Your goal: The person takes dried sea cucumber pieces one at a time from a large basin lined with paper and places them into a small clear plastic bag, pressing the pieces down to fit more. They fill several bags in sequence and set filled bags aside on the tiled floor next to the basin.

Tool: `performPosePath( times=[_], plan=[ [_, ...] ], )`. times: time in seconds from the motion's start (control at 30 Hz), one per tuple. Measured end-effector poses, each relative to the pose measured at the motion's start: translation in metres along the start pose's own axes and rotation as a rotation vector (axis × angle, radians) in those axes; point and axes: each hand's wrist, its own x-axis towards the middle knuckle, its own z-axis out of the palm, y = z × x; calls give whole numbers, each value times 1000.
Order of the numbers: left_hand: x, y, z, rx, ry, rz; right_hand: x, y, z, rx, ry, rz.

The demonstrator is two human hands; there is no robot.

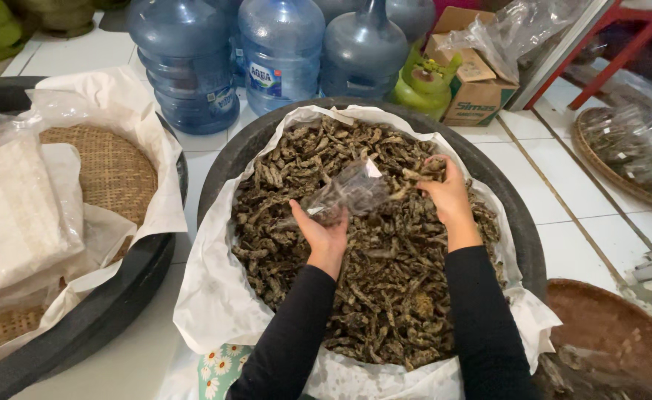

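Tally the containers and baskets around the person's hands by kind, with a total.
Blue water jugs: 4 in view, the back ones partly hidden
Black tubs: 2, one lined with white paper and full of dried brown strips
Woven trays: 3
Cardboard boxes: 1
Clear plastic bags in hand: 1, held by the left hand; the right hand grips strips
Total: 11

Left hand [324, 235] cupped upward, right hand [444, 194] clenched.

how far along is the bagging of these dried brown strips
Early. Done: nothing visibly finished; no filled bags show by the basin. In hand: the left hand holds a clear bag partly filled, the right hand grips a bunch of strips. Left: the pile of strips fills the basin.
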Motion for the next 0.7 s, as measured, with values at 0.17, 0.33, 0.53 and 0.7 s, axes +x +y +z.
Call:
performPosePath(
  times=[0.17, 0.33, 0.53, 0.7],
  plan=[
    [-4, -18, -5, 102, 52, -1, -22, -45, -6, -568, 242, -492],
    [-10, -28, -7, 177, -17, -6, -57, -75, 22, -1013, 316, -702],
    [-5, -28, -11, 112, 44, 30, -70, -86, 43, -924, 195, -715],
    [0, -26, -14, 117, 18, 12, -65, -96, 39, -640, 154, -558]
  ],
)
